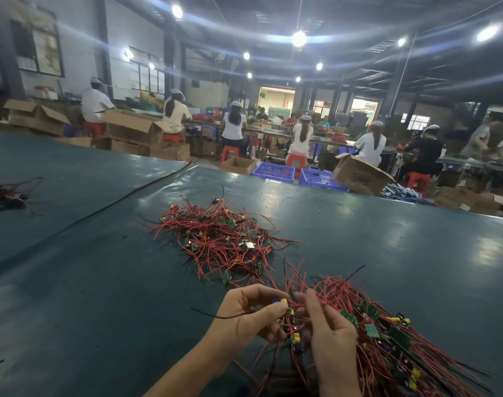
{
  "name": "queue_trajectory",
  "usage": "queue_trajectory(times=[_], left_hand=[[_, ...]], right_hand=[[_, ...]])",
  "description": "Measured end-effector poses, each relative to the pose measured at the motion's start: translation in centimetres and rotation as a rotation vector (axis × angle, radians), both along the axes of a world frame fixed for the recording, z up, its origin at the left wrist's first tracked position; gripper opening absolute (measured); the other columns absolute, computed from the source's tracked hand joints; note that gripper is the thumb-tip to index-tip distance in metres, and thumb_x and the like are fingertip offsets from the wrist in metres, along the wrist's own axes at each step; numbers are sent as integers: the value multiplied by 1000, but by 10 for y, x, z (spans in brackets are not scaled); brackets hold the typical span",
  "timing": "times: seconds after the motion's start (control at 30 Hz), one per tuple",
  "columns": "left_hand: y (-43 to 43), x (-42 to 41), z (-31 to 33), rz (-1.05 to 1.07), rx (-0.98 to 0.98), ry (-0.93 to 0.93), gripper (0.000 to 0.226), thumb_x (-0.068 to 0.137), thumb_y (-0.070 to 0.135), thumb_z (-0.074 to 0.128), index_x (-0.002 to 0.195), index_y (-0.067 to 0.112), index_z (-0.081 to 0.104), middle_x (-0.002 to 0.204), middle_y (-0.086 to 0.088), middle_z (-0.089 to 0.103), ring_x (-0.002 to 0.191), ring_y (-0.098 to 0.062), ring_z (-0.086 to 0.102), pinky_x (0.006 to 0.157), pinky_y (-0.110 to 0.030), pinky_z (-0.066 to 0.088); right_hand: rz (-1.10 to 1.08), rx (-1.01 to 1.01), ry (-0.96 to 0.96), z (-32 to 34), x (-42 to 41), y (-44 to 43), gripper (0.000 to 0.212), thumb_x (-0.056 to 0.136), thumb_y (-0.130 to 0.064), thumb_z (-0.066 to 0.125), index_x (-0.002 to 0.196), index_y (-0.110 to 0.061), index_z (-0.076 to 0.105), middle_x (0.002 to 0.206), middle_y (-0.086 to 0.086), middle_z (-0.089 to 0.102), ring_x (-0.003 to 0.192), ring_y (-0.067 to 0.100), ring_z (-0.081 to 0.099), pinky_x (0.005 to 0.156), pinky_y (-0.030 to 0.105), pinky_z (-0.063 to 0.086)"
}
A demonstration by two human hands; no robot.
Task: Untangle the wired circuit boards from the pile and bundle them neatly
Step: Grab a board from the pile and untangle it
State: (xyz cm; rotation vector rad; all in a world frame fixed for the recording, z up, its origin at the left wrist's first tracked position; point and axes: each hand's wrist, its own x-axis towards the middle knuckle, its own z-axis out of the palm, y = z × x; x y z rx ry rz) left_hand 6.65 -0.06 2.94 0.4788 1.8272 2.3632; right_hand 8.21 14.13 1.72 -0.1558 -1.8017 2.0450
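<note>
Head view: left hand point(251, 313) pinches wired board point(284, 303); right hand point(332, 336) grips red bundle point(388, 336), both near pile point(221, 239) on tabletop point(101, 282).

The table point(72, 296) was a dark teal green with a faint sheen. The pile of wired circuit boards point(221, 233) was mostly red wire, flecked with small green boards, yellow components and a few black wires. The bundle of wired circuit boards point(388, 339) showed the same red, green, yellow and black. Beyond, plastic crates point(273, 171) were bright blue, cardboard boxes point(359, 176) plain brown, and stools point(294, 160) red-orange.
</note>
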Motion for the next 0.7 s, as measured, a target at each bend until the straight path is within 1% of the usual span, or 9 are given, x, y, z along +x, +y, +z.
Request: queue_trajectory(times=[0.07, 0.13, 0.2, 0.27, 0.33, 0.4, 0.53, 0.6, 0.7], left_hand=[[0, 0, 0, 0, -27, 13, 24, 75, 18, 74, 93, 3, 73, 80, -30, 66, 56, -24, 63, 55, -30, 51], [-1, 0, 0, -11, -50, 22, 16, 74, 17, 74, 87, 8, 75, 72, -18, 68, 57, -22, 64, 57, -28, 51], [-1, 0, -1, -39, -48, 21, 10, 73, 15, 75, 82, 11, 76, 67, -10, 68, 58, -20, 65, 58, -27, 52], [-2, -1, 0, -49, -29, 18, 8, 73, 13, 75, 81, 11, 76, 67, -9, 68, 58, -19, 65, 58, -26, 52], [-4, -2, 1, -18, 14, 5, 8, 72, 11, 76, 80, 9, 76, 69, -12, 69, 56, -19, 64, 56, -25, 51], [-7, -4, 3, 27, 64, -13, 12, 71, 11, 82, 81, 9, 76, 70, -14, 69, 55, -18, 62, 54, -23, 50], [-7, -7, 1, 89, 172, -66, 30, 61, 20, 83, 87, 9, 76, 73, -12, 67, 59, -16, 63, 56, -21, 52], [-8, -9, 1, 102, 262, -113, 33, 58, 21, 84, 87, 9, 76, 73, -10, 67, 58, -14, 62, 55, -20, 52], [-9, -11, 2, 97, 402, -183, 20, 60, 22, 81, 76, 12, 77, 70, -7, 65, 56, -13, 58, 52, -20, 50]], right_hand=[[19, 77, 9, -2, 0, -5, 27, 85, -35, 60, 70, -25, 79, 45, 1, 46, 40, 9, 38, 40, 18, 32], [-13, 51, 13, -2, -1, -4, 31, 90, -28, 59, 68, -22, 79, 45, 0, 51, 39, 7, 42, 42, 18, 35], [-45, -13, -5, 1, -1, 2, 30, 90, -31, 58, 71, -23, 79, 45, 0, 51, 39, 7, 42, 40, 20, 34], [-71, -91, -17, 2, -1, 7, 29, 88, -35, 58, 73, -22, 79, 44, -2, 45, 38, 6, 38, 36, 19, 32], [-112, -134, -16, 2, -2, 10, 29, 88, -35, 58, 72, -22, 79, 44, -5, 46, 37, 4, 38, 35, 17, 33], [-135, -150, -6, 2, -3, 11, 28, 87, -35, 59, 71, -23, 79, 46, -6, 51, 38, 3, 38, 35, 16, 33], [-101, -173, 43, 3, -2, 10, 30, 80, -40, 58, 70, -20, 78, 51, -4, 57, 37, 4, 40, 34, 16, 35], [-74, -201, 71, 3, -1, 10, 38, 80, -46, 55, 71, -17, 78, 52, -2, 58, 38, 5, 41, 34, 16, 35], [-41, -261, 92, 2, 0, 11, 60, 83, -61, 42, 75, -13, 77, 57, 2, 58, 40, 8, 43, 37, 19, 36]])
